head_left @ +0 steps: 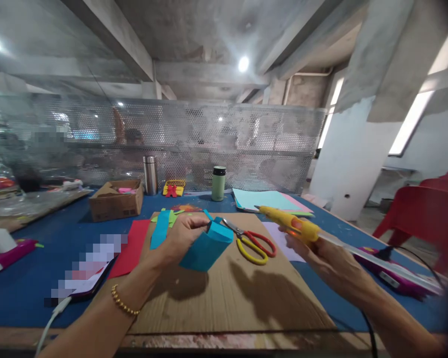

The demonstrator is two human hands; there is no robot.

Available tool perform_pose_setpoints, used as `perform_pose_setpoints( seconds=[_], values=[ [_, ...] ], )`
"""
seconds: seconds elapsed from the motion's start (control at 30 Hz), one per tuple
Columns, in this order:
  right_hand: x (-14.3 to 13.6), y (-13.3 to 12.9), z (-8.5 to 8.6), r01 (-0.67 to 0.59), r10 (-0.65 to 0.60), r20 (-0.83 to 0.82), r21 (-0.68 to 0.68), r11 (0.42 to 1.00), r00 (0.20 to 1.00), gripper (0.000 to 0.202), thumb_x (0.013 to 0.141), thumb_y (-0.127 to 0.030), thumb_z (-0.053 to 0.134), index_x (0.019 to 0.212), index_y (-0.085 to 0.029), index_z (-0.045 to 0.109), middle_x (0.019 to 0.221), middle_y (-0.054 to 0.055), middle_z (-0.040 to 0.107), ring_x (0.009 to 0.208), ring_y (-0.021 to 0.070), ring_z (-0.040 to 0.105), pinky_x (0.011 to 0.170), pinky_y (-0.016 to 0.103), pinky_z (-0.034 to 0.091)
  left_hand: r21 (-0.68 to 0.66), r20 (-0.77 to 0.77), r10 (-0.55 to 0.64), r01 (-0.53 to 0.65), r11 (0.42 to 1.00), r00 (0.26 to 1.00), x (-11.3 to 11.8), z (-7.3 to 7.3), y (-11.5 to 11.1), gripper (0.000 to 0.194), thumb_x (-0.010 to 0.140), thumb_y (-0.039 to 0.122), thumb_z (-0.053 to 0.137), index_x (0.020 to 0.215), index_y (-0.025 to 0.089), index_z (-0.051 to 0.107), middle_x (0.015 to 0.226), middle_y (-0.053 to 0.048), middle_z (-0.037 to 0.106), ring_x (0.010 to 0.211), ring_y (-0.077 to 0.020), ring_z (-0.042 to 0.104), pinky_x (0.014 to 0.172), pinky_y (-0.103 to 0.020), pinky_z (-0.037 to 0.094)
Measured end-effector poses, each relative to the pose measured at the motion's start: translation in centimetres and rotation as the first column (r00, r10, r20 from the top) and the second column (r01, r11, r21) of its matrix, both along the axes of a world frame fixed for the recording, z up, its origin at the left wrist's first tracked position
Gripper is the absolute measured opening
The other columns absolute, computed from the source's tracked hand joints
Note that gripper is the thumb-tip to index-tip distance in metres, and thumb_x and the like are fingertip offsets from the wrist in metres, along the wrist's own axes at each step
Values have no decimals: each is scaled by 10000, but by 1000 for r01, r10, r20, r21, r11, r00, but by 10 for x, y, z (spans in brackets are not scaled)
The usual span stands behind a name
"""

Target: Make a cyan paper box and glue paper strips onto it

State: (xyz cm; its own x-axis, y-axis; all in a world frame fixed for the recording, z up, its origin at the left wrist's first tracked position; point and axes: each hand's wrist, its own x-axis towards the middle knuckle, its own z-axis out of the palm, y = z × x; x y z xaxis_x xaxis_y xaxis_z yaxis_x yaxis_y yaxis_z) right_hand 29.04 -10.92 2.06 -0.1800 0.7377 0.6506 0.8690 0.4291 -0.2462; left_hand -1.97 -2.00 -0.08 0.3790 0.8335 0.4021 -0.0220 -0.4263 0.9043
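My left hand (188,232) pinches the upper edge of a folded blue paper box (208,248), holding it tilted above a brown cardboard sheet (224,303). In my right hand (313,256) is a yellow glue gun (291,223), its nozzle pointing left and a long clear glue stick coming out of its back. Scissors (252,242) with red and yellow handles lie on the cardboard between my hands. A blue paper strip (160,229) and green scraps lie left of the box.
Red paper (130,248) and a phone with a cable (93,278) lie left. Behind stand a carton (116,205), a steel flask (150,175) and a green bottle (218,185). Coloured sheets (267,200) are at the back right; a magenta tool (390,276) lies right.
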Motion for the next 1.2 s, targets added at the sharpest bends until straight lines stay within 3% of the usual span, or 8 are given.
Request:
perform_pose_setpoints(
  seconds=[0.13,0.23,0.47,0.7,0.9,1.2],
  values=[
    [-53,7,25,-190,191,-34,37,981,981,267,1000,-443,459,860,-257,590,795,29,656,678,188,620,618,311,516,-56,66,-28,32,998,997,-1,2,-2,296,729,419,766,813,137,799,723,-52,725,601,-157,606,542,-250,487],
    [-69,21,23,-251,254,-80,46,967,964,255,1012,-431,435,910,-242,572,874,39,636,743,181,619,643,297,520,-74,66,6,-1,997,998,-3,5,-1,282,722,391,768,849,143,811,767,-60,751,644,-175,639,542,-247,496],
    [-59,23,-3,-361,359,-90,1,933,929,147,1005,-339,453,925,-264,551,799,13,574,645,164,549,607,300,503,-98,74,118,-110,989,990,-5,12,-1,291,731,371,784,937,170,821,852,-75,794,727,-202,700,639,-285,562],
    [-62,19,-2,-418,419,-47,38,908,907,68,995,-275,480,1004,-258,545,919,43,610,759,180,584,668,310,502,21,54,114,-115,993,992,-4,7,4,296,747,390,771,933,164,816,930,-94,796,817,-238,718,724,-337,588],
    [-59,22,-7,-391,391,-23,28,920,920,81,1003,-278,466,976,-259,540,889,29,588,727,173,566,638,298,485,157,-9,167,-163,974,986,-4,14,0,189,773,313,713,809,150,802,826,-82,785,790,-221,707,713,-300,571],
    [-61,20,-4,-377,376,-32,-5,926,926,127,1015,-307,447,907,-259,495,811,3,555,677,159,532,622,286,473,249,-79,180,-155,956,981,-3,17,-8,188,798,250,647,841,169,811,828,-53,780,804,-200,692,740,-277,552]
  ],
)
